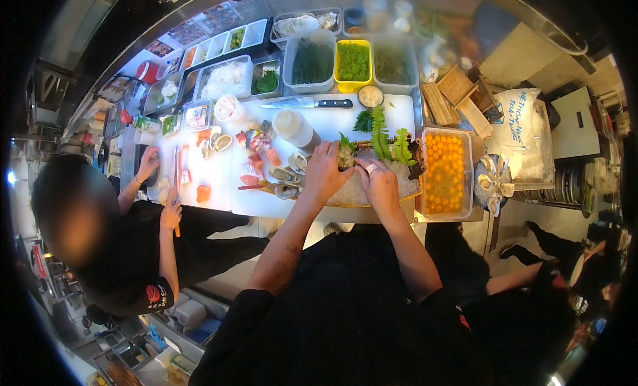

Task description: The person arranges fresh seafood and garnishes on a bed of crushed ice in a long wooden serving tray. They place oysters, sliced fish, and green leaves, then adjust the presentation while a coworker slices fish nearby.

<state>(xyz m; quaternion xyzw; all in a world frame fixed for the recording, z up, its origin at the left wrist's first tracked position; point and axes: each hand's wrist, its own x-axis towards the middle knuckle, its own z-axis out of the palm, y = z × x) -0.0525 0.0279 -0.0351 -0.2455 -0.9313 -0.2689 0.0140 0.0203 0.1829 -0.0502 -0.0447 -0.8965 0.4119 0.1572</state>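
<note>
My left hand and my right hand meet at a small mound of pale food topped with a green leaf, over a boat-shaped tray of crushed ice. Fingertips of both hands touch the mound; how firmly they hold it cannot be told. Fern fronds stand upright in the ice just beyond my right hand. Opened oysters lie at the tray's left end, beside my left hand. Behind them stands a squeeze bottle. Cut raw fish lies further left on the white cutting board.
A kitchen knife lies across the board's back. Tubs of greens line the rear. At right are a container of egg yolks and a bowl of oysters. A co-worker at left holds a knife.
</note>
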